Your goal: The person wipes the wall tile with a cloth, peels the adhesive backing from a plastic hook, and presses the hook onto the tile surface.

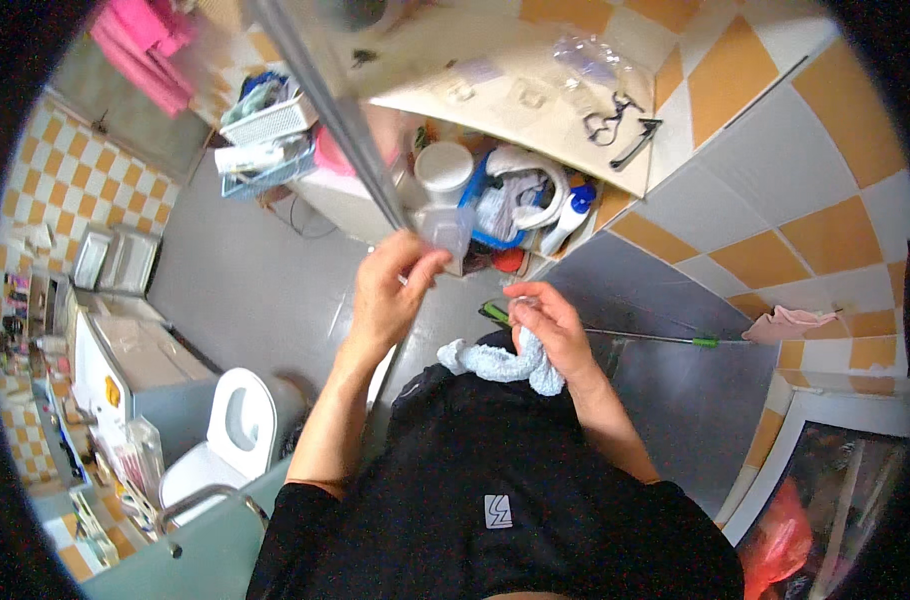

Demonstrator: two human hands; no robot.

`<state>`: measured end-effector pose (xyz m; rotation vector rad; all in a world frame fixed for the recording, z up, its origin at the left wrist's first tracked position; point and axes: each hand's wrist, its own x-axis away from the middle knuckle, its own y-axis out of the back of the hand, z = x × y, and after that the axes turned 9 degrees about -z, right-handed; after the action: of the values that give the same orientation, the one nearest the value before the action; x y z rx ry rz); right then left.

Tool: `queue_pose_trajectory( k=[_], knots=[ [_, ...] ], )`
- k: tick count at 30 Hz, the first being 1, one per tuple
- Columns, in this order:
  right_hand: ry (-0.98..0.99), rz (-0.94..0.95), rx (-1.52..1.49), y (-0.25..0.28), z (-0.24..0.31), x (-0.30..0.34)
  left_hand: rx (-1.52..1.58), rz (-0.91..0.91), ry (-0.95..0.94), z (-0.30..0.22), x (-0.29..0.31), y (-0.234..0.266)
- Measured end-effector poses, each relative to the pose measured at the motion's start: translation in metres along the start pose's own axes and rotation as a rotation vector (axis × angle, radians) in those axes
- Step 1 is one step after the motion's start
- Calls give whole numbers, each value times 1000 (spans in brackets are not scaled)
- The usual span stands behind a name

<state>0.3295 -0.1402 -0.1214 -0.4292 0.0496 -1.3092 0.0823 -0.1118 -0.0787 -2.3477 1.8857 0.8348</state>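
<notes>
My left hand is closed, thumb and fingers pinched at the near edge of a small see-through plastic container. Just beyond this hand a metal-framed glass edge slants down from the top. In my right hand is a crumpled light blue cloth, its loose end hanging to the left in front of my black shirt. The right thumb and forefinger meet near the top of that hand; whether they pinch something small and clear there is hard to make out.
Ahead, a shelf holds a white tub, a blue basket and a blue-and-white bottle. Above it a counter carries a black razor-like tool. A toilet stands at left, a green-ended pole at right.
</notes>
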Motion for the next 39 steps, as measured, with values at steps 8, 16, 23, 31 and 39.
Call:
queue_pose_trajectory(
  k=[8,16,23,31,39],
  knots=[
    [87,47,181,19,32,-21,-536,-94,-355,-25,-155,-27],
    [113,-404,104,69,24,25,-1149,88,-570,-27,-258,-49],
    [322,-727,42,83,-9,59,-534,287,-903,-43,-321,-139],
    [228,-695,-31,31,15,35,-889,722,-702,-35,-342,-203],
    [416,-525,156,30,89,-4,-93,389,-676,-7,-352,-162]
  ],
)
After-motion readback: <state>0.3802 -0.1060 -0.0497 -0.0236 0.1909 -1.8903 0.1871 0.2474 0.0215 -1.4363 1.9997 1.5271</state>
